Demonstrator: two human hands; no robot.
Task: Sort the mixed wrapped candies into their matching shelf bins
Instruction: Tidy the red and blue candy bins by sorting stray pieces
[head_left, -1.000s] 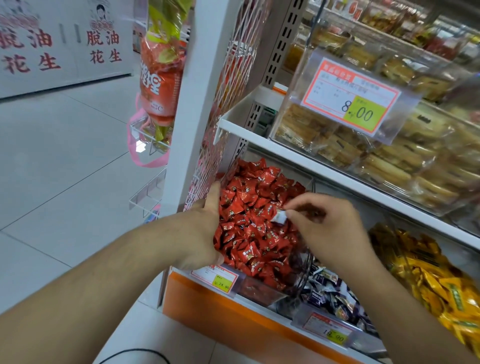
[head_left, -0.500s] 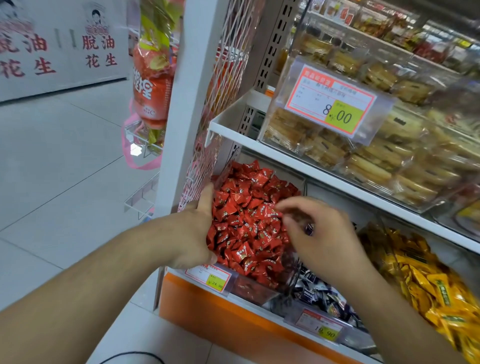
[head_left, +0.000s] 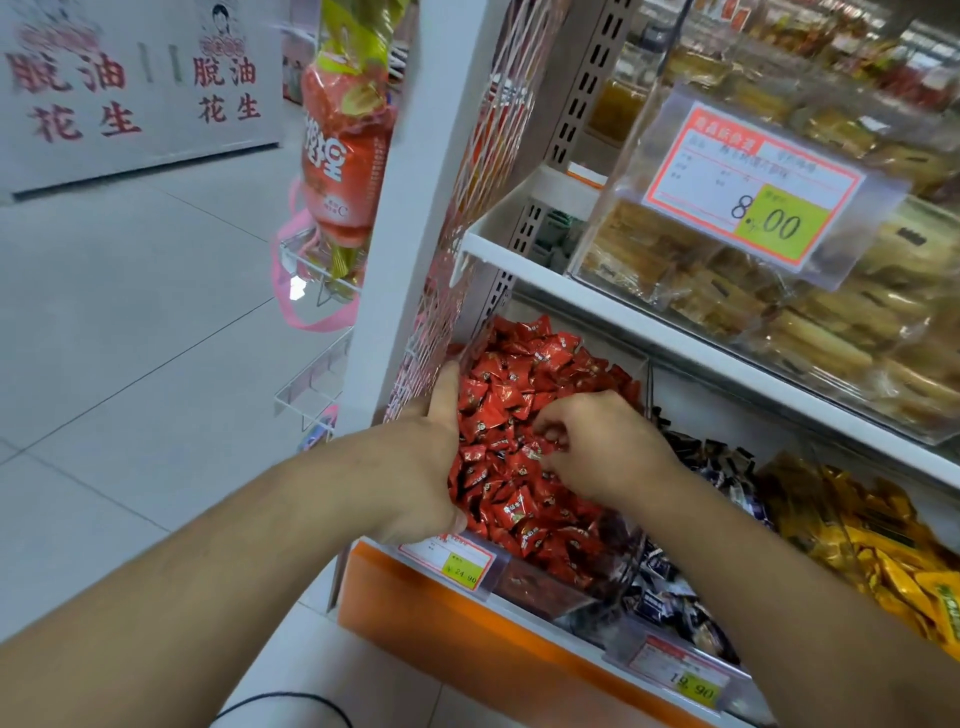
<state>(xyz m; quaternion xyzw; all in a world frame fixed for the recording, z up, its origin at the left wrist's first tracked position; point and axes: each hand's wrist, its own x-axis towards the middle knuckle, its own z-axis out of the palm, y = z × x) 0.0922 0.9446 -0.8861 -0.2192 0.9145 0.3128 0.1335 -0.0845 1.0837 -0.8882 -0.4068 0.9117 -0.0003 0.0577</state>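
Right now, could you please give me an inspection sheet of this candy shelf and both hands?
Surface: lower shelf with an orange front, holding clear bins side by side.
Job's things: red candies fill the left bin; dark candies next; yellow candies on the right.
Clutter: price tags on bin fronts.
Hands: left hand against the bin's left side, thumb up; right hand curled, picking among the red candies.
Cables: nothing seen.
Surroundings: upper shelf snacks, tiled floor.

A shop, snack aisle: white shelves (head_left: 613, 306) hold clear bins of wrapped candies (head_left: 524, 415) and pastries (head_left: 810, 332), each with a price tag (head_left: 753, 187), e.g. 8.00, 24.90. Tiled floor (head_left: 130, 364), hanging snack bag (head_left: 345, 140).
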